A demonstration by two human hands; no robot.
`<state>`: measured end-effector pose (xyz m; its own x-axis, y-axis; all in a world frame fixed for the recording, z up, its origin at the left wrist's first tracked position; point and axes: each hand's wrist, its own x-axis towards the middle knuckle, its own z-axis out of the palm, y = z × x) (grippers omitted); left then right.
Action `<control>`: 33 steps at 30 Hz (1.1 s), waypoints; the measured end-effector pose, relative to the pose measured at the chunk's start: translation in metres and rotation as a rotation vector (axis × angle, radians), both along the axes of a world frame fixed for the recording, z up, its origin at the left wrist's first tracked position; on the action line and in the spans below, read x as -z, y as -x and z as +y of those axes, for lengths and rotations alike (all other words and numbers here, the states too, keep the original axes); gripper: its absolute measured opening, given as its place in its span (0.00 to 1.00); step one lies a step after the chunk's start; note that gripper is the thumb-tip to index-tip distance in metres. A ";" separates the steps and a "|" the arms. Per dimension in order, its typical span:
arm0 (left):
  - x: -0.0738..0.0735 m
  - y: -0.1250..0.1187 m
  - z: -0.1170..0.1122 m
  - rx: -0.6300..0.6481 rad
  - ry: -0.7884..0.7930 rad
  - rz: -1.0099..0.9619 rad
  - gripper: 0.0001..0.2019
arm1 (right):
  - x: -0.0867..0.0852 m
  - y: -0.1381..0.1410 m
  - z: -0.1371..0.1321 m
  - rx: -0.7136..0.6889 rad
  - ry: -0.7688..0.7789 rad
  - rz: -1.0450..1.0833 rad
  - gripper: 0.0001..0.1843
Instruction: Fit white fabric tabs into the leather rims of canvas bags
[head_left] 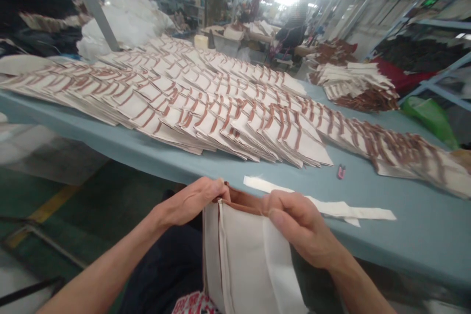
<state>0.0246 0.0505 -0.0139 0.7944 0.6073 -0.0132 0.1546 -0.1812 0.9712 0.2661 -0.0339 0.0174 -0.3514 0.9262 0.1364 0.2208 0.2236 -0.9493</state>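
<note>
Between my two hands, over my lap, hangs a white fabric piece [245, 250] with a brown band along its upper edge. My left hand [206, 196] is closed on the upper left corner of the piece. At the upper right, my right hand [300, 223] pinches the same edge, thumb on the near side. A loose white strip [281, 260] runs down the right side of the piece, below my right hand. The edge stands a little apart, so the brown inside [243, 197] shows. Flat white strips [353, 210] lie on the table just beyond my right hand.
Rows of overlapping white pieces with brown bands [206, 108] cover much of the blue table [423, 240]. Small pink thread snips [341, 171] lie near the strips. More stacked pieces [356, 83] and a green bag [430, 117] are at the right. A person [292, 34] is farther back.
</note>
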 end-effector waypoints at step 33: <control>-0.038 0.000 -0.033 0.026 -0.014 -0.099 0.08 | -0.009 0.022 0.000 -0.024 -0.326 -0.308 0.06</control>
